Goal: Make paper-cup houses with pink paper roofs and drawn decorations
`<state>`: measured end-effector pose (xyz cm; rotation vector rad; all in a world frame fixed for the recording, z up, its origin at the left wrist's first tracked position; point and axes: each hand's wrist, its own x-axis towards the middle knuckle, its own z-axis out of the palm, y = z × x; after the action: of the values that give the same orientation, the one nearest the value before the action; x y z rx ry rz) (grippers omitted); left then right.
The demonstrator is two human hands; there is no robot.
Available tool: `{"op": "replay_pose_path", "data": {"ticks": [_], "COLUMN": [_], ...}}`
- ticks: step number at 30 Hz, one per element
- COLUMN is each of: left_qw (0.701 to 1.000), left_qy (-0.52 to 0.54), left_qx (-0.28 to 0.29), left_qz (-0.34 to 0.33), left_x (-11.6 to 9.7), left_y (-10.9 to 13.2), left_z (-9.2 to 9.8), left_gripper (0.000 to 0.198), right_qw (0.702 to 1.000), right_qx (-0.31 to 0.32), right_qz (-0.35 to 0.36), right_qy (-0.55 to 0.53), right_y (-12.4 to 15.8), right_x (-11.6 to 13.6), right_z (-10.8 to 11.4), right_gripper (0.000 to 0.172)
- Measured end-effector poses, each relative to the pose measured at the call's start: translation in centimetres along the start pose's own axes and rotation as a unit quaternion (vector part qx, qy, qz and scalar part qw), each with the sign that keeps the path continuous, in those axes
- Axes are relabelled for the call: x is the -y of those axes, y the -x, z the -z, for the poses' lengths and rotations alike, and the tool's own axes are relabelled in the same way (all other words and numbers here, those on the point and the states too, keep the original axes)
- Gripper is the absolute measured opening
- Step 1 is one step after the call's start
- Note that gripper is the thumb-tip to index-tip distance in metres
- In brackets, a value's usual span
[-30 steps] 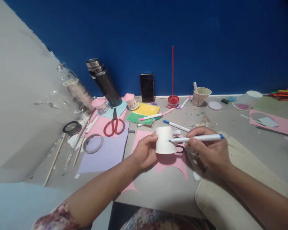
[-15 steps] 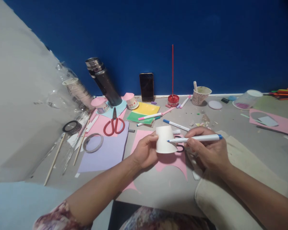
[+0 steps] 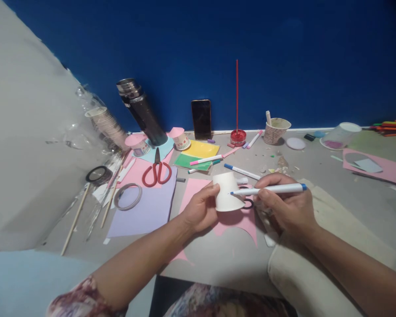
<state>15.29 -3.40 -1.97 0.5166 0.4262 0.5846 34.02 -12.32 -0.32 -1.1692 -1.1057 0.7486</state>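
Observation:
My left hand [image 3: 203, 206] is closed around the left side of a white paper cup [image 3: 228, 200], held upside down with its rim facing down. A white felt-tip pen [image 3: 280, 189] with a blue end is pinched in my right hand [image 3: 285, 204]. Its blue tip is at the cup's side, by a small blue mark. Cut pink paper [image 3: 240, 224] lies beneath the cup. Behind the cup, dark scissor handles [image 3: 249, 204] show in part. A blue-capped pen [image 3: 240, 171] lies just beyond.
Red-handled scissors [image 3: 157, 172] and a tape roll [image 3: 128, 197] lie left, near purple paper [image 3: 141, 220]. Two pink-topped cups [image 3: 180, 140], a flask [image 3: 143, 114], a phone [image 3: 201, 119] and a red stick [image 3: 237, 97] stand along the wall. A beige cloth [image 3: 330, 255] lies right.
The cup has tilted slightly in my left hand, whose thumb sits a little further onto it. The pen tip stays by the cup's side, and a small blue mark shows there.

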Motion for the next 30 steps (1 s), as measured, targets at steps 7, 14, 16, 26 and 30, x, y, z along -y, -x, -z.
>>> {"op": "replay_pose_path", "data": {"ticks": [7,14,16,26,30], "left_qw": [1.000,1.000,1.000,1.000,1.000], "left_qy": [0.003,0.006,0.004,0.006,0.020], "left_qx": [-0.012,0.003,0.000,-0.015,-0.008], "left_qz": [-0.013,-0.011,-0.011,-0.008,-0.009], "left_x": [0.11,-0.07,-0.06,-0.03,-0.13], "left_y": [-0.04,0.04,0.04,0.16,0.18], "left_z": [-0.31,-0.58,-0.58,-0.52,-0.64], "left_gripper": [0.050,0.041,0.040,0.055,0.052], "right_qw": [1.000,1.000,1.000,1.000,1.000], "right_qx": [0.005,0.000,0.004,0.003,-0.005], "right_qz": [-0.003,-0.004,-0.006,0.000,-0.004], "right_qy": [0.001,0.010,0.007,0.005,0.017], "right_y": [0.01,0.01,0.02,-0.11,-0.23], "right_x": [-0.27,-0.26,-0.33,-0.19,0.19], "right_z": [-0.27,-0.12,-0.08,-0.14,-0.13], "right_gripper": [0.016,0.020,0.019,0.018,0.023]}}
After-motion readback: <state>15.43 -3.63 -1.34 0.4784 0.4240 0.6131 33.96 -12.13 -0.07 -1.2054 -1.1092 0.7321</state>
